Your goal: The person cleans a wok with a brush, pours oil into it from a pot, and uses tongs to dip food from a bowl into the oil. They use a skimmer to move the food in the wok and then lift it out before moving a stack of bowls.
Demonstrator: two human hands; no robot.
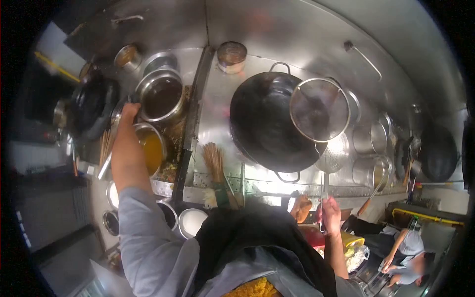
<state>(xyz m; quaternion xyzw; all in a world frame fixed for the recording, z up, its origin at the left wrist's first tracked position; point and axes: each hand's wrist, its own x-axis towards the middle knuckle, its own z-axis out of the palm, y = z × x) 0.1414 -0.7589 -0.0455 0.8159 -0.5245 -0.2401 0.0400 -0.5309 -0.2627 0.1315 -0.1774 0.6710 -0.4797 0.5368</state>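
Nearest you, orange-yellow food [253,288] shows at the bottom edge, below your dark apron [257,232]. A round container of white contents [192,222] sits ahead of your left sleeve, and a bowl of pale food [357,259] lies beyond your right forearm. Your right hand [330,213] is closed around the handle of a perforated skimmer [333,152], whose round head is up by the near right edge of the big wok [262,123]. Your two hands are well apart.

To the left of the wok, a bristle brush [213,157] stands at the near edge of the metal counter [210,119]. Left of that is a pot of yellow liquid [151,151], with thin sticks [105,147] on the far side of your left forearm. Your left hand [130,110] is at the left side of a pot of dark liquid [161,97]; you cannot tell from this view whether its fingers are clamped on anything.

A round mesh strainer [319,110] overlaps the wok's right side, just above the skimmer head. Behind the wok, a round tin [231,57] sits near the back wall, and a small metal pot [127,58] is at the upper left. Metal pots [370,136] line the right side, with a second dark wok [438,153] past them. At the lower right, another person [411,243] has both arms extended.
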